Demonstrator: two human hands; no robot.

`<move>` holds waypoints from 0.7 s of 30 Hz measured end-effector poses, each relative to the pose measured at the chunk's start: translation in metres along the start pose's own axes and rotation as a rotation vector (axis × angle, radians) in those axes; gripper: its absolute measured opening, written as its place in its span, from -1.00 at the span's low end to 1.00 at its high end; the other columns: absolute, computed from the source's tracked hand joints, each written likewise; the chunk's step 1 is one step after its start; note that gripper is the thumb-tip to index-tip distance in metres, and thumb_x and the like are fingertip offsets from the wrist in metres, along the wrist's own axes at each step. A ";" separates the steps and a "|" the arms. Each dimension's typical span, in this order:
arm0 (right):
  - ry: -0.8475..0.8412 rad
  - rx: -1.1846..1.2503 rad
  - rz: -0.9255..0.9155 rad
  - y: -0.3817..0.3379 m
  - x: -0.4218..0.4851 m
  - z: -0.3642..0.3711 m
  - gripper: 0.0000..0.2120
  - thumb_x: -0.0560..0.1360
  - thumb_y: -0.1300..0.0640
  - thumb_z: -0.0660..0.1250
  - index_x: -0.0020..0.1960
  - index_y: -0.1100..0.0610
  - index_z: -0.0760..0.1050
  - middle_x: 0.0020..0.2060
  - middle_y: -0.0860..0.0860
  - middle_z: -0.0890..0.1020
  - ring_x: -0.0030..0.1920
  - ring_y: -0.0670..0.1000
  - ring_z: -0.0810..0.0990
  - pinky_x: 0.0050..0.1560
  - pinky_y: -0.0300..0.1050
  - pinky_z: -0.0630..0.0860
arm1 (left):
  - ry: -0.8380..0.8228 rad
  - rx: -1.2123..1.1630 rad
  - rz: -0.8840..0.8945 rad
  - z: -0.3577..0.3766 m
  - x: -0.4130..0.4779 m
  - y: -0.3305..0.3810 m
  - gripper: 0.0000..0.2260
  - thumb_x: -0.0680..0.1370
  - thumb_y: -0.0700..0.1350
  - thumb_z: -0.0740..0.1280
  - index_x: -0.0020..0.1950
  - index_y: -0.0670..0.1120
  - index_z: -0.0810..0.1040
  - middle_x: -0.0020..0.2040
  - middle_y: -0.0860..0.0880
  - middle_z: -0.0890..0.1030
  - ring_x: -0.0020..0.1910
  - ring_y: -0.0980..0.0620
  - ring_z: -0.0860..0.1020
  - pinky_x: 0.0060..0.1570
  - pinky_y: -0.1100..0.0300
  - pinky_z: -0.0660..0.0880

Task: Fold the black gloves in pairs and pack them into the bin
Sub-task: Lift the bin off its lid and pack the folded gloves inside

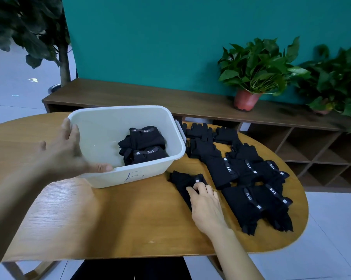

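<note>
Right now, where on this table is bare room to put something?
The oval wooden table is bare in front of the white plastic bin, between left hand and right hand. Black fabric gloves crowd its right side.

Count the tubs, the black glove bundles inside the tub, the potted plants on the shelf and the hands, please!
White plastic tub: 1
Folded black fabric glove bundles in the tub: 2
Green leafy potted plants on the brown wooden shelf: 2
Bare hands, left hand and right hand: 2
Total: 7
</note>
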State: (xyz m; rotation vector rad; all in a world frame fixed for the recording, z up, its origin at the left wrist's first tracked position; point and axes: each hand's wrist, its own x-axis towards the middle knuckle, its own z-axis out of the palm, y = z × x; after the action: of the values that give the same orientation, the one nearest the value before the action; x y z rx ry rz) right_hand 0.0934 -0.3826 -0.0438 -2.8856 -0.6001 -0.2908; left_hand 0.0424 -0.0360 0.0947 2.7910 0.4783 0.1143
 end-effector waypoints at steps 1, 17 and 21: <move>0.004 -0.003 -0.027 0.002 -0.004 0.000 -0.52 0.55 0.31 0.21 0.45 0.07 0.41 0.26 0.03 0.44 0.22 0.08 0.42 0.21 -0.06 0.35 | -0.015 -0.005 -0.005 -0.001 -0.001 0.001 0.53 -0.17 0.74 0.09 0.60 -0.07 -0.22 0.59 0.10 -0.32 0.59 -0.04 0.02 0.48 -0.17 -0.07; -0.187 0.144 -0.038 -0.014 0.010 -0.045 -0.54 0.63 0.06 0.25 0.51 -0.12 0.31 0.42 -0.09 0.25 0.43 -0.01 0.13 0.48 -0.06 0.04 | -0.071 -0.003 -0.022 -0.002 -0.006 0.006 0.57 -0.20 0.74 0.07 0.60 -0.09 -0.28 0.59 0.04 -0.36 0.61 -0.01 -0.14 0.51 -0.21 -0.17; -0.408 0.148 0.061 -0.014 0.024 -0.042 -0.51 0.61 0.04 0.28 0.52 -0.10 0.29 0.47 0.00 0.18 0.46 0.06 0.09 0.50 0.05 0.04 | -0.059 0.009 -0.011 0.000 -0.003 0.002 0.56 -0.19 0.75 0.07 0.60 -0.08 -0.28 0.58 0.05 -0.38 0.61 0.00 -0.12 0.51 -0.22 -0.19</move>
State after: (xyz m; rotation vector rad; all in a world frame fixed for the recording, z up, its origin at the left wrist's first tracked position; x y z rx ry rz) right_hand 0.1026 -0.3701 0.0035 -2.8223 -0.5639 0.3460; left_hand 0.0398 -0.0390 0.0950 2.7913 0.4807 0.0280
